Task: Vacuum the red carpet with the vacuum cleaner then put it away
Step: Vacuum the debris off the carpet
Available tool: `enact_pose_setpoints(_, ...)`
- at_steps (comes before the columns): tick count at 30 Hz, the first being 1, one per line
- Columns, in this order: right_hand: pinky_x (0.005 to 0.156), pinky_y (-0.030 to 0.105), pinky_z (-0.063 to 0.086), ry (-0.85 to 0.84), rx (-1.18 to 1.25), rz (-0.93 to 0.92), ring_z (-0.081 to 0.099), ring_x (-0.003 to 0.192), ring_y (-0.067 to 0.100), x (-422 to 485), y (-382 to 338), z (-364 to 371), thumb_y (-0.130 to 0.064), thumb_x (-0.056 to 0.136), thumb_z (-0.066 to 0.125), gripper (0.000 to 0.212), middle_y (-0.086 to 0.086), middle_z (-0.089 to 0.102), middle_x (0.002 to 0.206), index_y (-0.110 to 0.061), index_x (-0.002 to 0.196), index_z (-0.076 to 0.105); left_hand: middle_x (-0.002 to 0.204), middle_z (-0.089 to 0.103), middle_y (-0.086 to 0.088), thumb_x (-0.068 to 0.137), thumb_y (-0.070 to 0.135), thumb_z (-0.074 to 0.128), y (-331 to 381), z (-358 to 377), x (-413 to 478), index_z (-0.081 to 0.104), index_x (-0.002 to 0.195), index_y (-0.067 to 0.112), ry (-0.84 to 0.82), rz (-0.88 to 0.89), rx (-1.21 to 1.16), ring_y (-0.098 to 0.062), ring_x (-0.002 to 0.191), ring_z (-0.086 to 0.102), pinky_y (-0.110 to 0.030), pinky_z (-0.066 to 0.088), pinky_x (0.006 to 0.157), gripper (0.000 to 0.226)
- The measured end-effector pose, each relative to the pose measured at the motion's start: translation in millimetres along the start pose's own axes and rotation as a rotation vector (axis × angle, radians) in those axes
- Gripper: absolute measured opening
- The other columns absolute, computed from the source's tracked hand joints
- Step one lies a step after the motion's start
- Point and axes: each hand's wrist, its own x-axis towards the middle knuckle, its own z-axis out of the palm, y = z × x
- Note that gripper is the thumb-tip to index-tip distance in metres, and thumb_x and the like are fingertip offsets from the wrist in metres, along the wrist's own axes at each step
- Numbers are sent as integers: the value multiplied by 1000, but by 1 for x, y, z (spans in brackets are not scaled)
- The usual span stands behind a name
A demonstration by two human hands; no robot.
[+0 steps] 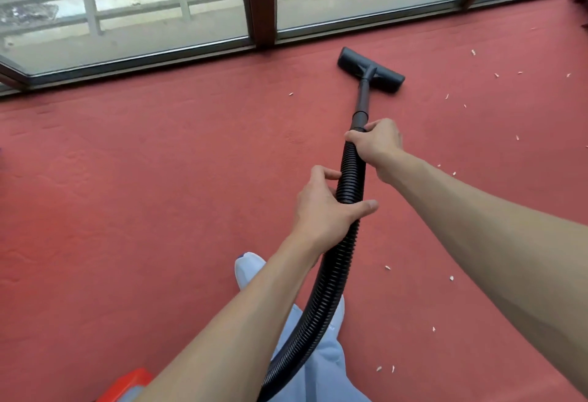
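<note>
Gripping the ribbed hose (350,172) were left hand (324,207) and right hand (377,144); floor head (370,69) needed flat, slow passes toward scraps (496,75) right of it.

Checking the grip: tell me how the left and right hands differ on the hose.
The right hand grips the hose at its top, by the rigid tube; the left hand grips lower down. The right hand lies farther out, the left hand nearer. Both curl round the hose.
</note>
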Motion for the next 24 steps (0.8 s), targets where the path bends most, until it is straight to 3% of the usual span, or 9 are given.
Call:
enact_pose_setpoints(5,84,40,58,46,221,46,69,92,21,-24,-6,11,-42,56,68,52,0,73,97,-19,103,71,80,71,-4,68,24,88,5,-39,-4,53,99,21,-78,46,85,-16,71,69,-36,57,67,47)
enact_pose_setpoints(7,85,39,58,24,278,49,69,91,20,-38,-10,8,-37,61,71,47,0,72,97,-19,104,70,79,69,-5,65,22,90,11,-63,-12,56,95,19,-153,72,110,-15,66,64,-39,57,69,46)
enact_pose_setpoints(11,80,35,54,-79,201,10,66,91,19,-60,-20,10,-29,74,73,35,2,70,100,-16,106,66,79,65,-4,64,17,91,24,-109,-34,64,93,15,-248,65,106,-12,64,58,-37,53,67,40)
enact_pose_setpoints(14,66,28,49,-173,181,-9,62,81,16,-75,-37,18,-26,75,74,33,4,70,97,-11,104,68,77,64,1,67,11,90,32,-136,-48,67,95,11,-252,33,83,-10,62,58,-28,49,62,36)
enact_pose_setpoints(16,60,26,43,-224,138,-21,58,76,14,-86,-41,21,-26,75,73,32,4,70,95,-8,102,70,77,64,-1,67,11,90,32,-150,-56,67,98,9,-280,1,85,-13,63,58,-29,47,60,39)
enact_pose_setpoints(20,63,31,36,-341,24,-71,45,65,17,-110,-31,16,-29,72,67,34,3,55,69,3,84,71,79,64,-2,68,10,89,30,-170,-75,68,103,8,-380,-36,121,-15,66,59,-27,46,59,41)
enact_pose_setpoints(22,64,32,37,-352,8,-69,45,66,17,-117,-25,16,-31,70,67,36,2,54,67,4,79,69,80,65,-1,68,10,89,28,-175,-81,70,103,9,-394,-46,123,-13,66,60,-24,47,59,40)
enact_pose_setpoints(24,70,32,46,-313,18,-48,55,73,16,-115,-24,21,-38,65,69,38,-2,65,78,-4,81,69,79,65,0,69,12,89,25,-174,-81,71,103,10,-364,-50,114,-12,66,60,-27,47,61,39)
